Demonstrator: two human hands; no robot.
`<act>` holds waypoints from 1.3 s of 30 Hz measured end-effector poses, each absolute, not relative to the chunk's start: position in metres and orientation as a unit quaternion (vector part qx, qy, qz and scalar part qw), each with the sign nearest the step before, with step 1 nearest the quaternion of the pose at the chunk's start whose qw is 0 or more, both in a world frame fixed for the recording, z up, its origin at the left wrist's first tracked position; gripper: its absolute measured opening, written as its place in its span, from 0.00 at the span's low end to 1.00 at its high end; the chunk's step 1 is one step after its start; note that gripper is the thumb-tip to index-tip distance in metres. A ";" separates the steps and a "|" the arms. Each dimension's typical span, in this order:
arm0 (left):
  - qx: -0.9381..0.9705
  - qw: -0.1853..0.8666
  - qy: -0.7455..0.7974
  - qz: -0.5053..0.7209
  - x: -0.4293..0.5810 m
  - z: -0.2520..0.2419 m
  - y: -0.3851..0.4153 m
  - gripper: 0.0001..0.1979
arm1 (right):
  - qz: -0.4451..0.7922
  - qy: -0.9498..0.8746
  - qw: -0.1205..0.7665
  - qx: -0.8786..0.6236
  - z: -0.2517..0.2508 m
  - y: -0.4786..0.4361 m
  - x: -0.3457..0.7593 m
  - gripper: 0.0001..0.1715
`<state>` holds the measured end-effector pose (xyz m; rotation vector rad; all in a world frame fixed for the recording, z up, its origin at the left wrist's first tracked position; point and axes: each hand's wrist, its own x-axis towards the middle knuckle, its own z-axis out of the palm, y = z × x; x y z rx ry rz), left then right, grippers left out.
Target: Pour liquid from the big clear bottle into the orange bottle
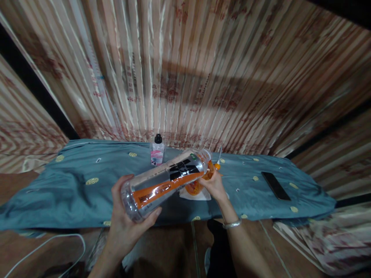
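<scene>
A large clear plastic bottle [166, 181] with an orange and black label is tilted, its mouth end up and to the right. My left hand [127, 220] is closed around its base. At the bottle's mouth end, my right hand [213, 184] is closed on a see-through orange container [193, 188], partly hidden behind the big bottle. Whether the two touch I cannot tell. Just beyond my right hand sits a small orange piece [216, 166] with a thin white tube. White paper or cloth [199, 196] lies beneath the orange container.
On the teal patterned cloth [92, 197], a small bottle [157, 151] with a black cap and pink label stands at the back. A dark phone [275, 186] lies to the right. Striped curtains [179, 77] hang behind; a white cable [58, 237] trails at lower left.
</scene>
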<state>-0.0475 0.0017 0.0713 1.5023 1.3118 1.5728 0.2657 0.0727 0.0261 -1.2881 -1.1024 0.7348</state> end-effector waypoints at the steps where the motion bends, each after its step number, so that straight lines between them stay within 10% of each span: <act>1: 0.566 0.293 0.494 0.591 -0.048 0.071 0.002 0.45 | 0.317 -0.476 0.602 -0.557 0.026 0.073 0.266 0.38; 39: 0.572 0.279 0.503 0.585 -0.050 0.069 0.002 0.45 | 0.314 -0.483 0.602 -0.553 0.025 0.072 0.268 0.36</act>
